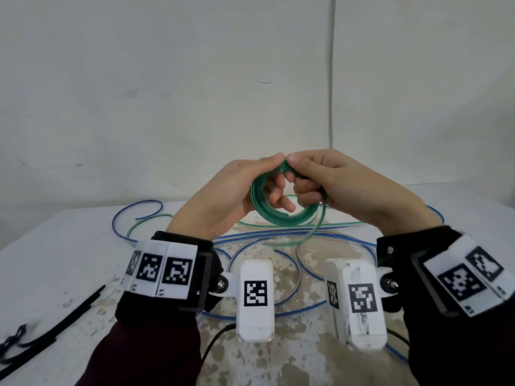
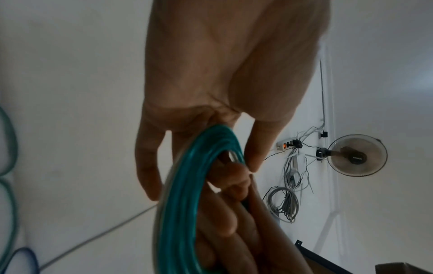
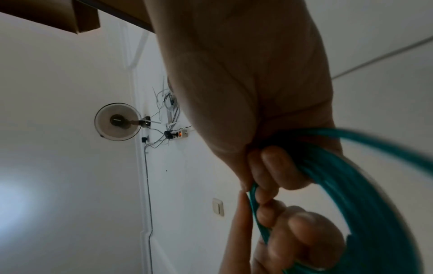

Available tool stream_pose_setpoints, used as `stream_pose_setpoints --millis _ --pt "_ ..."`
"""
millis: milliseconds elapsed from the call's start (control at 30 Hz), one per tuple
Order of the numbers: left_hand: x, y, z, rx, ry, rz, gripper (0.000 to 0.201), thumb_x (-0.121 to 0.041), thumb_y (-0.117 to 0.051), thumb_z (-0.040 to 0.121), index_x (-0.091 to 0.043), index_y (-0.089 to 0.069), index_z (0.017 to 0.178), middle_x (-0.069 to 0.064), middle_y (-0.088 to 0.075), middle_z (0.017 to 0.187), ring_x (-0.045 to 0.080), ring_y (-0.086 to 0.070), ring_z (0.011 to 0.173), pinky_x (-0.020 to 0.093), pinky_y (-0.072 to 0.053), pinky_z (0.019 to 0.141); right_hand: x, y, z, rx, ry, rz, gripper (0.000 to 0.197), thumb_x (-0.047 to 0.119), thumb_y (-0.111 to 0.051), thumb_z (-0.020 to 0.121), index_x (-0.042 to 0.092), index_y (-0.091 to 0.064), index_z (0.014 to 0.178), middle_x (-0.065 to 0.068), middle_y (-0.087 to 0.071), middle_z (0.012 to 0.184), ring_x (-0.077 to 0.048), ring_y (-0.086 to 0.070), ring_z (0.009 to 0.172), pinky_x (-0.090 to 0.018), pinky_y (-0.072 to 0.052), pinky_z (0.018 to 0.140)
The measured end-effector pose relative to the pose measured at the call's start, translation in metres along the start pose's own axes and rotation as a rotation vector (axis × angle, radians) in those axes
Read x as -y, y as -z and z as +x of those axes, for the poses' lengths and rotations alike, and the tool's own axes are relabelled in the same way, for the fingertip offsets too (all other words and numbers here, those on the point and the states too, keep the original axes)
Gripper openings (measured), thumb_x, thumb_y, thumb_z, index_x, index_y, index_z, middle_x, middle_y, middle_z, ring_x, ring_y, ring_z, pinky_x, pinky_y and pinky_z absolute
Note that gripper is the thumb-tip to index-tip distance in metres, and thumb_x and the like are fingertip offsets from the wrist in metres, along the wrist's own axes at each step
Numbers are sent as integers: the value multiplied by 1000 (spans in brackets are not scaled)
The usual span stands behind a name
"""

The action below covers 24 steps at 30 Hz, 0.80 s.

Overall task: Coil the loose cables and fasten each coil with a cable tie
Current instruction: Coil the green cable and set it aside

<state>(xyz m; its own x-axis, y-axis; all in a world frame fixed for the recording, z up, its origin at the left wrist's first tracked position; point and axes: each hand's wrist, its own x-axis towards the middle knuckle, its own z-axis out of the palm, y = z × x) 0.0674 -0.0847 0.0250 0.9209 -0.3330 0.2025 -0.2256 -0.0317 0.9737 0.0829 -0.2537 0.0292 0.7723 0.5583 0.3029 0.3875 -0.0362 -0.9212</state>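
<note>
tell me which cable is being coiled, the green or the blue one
The green cable: its loops are held up off the table between the left hand and right hand. The blue cable lies loose on the table.

A: Can you read any words, brand names or numbers anywhere?

B: No. The only printed marks are black-and-white square codes, with no letters on them. Three sit in a row on the left wrist band (image 1: 164,267), and two on the right wrist band (image 1: 468,274).

A: And the white camera boxes?

B: One code on the left camera box (image 1: 255,293), two on the right camera box (image 1: 359,298). The fan (image 2: 357,155) has a hub mark, too blurred to read.
</note>
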Motion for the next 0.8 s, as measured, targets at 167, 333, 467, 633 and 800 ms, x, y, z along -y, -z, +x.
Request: stream_pose_setpoints --millis 167,333,467,633,800 --pt "1 -2 0 -33 -31 -28 33 -27 -40 100 -10 -46 73 -7 -30 51 11 -33 45 28 -40 69 3 -5 0 -91 10 -58 26 19 -33 104 6 -50 88 2 -34 58 -10 -34 52 -17 -37 54" --pt "-1 4 3 -205 -153 -146 33 -27 -39 102 -11 -45 73 -9 -24 51 8 -22 45 26 -27 64 -1 -6 3 -160 15 -59 31 16 -31 104 14 -61 111 -3 -65 83 -15 -63 82 -34 -53 84" --pt "1 5 6 -300 -197 -250 32 -28 -37 102 -12 -44 75 -11 -29 48 7 -24 43 24 -31 65 -3 -2 3 -142 -32 -29 29 16 -35 103 14 -63 111 -4 -72 98 -16 -67 88 -34 -57 84" --pt "6 -3 11 -314 -241 -364 33 -27 -35 103 -12 -43 74 -10 -32 49 7 -24 44 27 -25 64 -5 4 4 -155 -21 125 26 17 -41 101 10 -65 104 -7 -74 94 -18 -70 85 -28 -58 76" --pt "5 -17 11 -176 -213 -437 36 -28 -29 104 -13 -42 74 -3 -28 57 11 -32 48 19 -40 57 -9 11 5 -186 9 279 31 21 -34 103 10 -62 97 1 -67 70 -13 -67 73 -28 -56 79"
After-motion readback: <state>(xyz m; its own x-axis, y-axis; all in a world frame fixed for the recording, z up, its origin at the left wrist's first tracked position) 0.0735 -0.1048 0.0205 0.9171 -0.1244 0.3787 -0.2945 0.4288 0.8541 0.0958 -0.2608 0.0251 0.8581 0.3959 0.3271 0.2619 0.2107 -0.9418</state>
